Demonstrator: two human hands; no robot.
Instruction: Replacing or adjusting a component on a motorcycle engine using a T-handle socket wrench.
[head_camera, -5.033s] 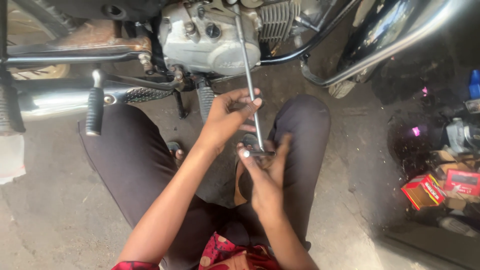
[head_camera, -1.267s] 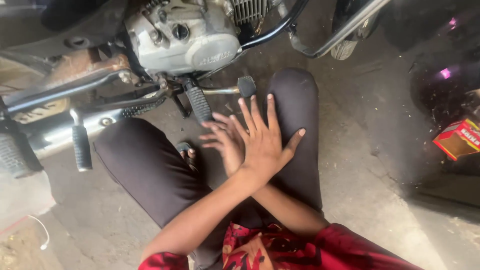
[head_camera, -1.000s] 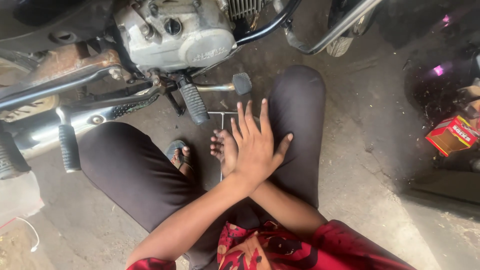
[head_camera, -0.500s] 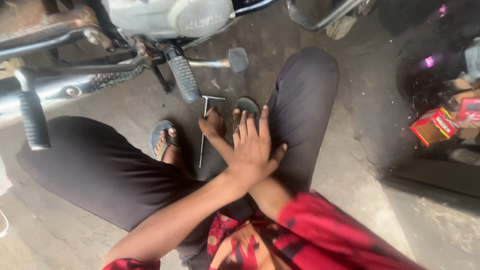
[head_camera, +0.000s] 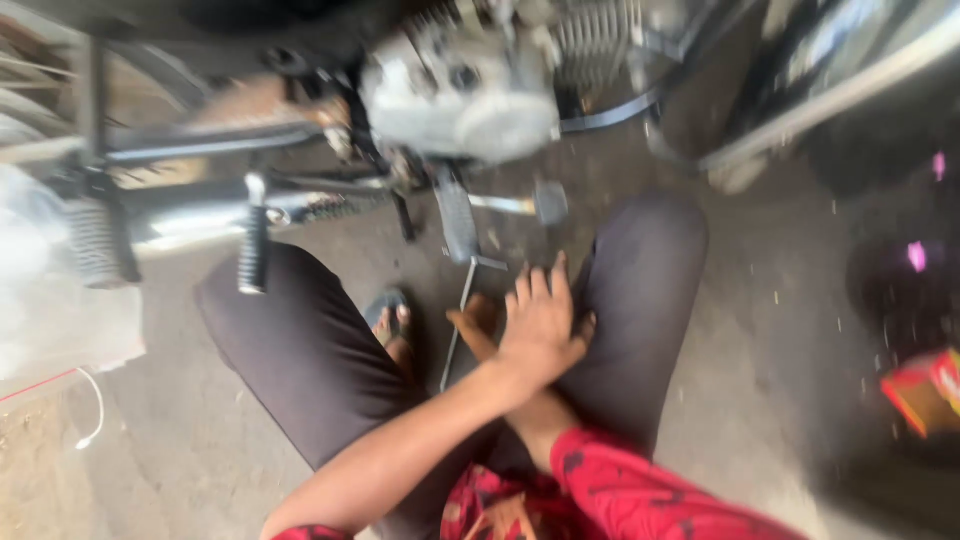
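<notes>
Down went the wrench, lying on the floor between the feet; left hand rested released over the right hand, both empty, engine untouched.

Two hands show, crossed at the wrists: the left hand on top, the right hand beneath. One T-handled wrench lies on the floor. One engine, two footpegs, one sandal, one red box at the right edge.
</notes>
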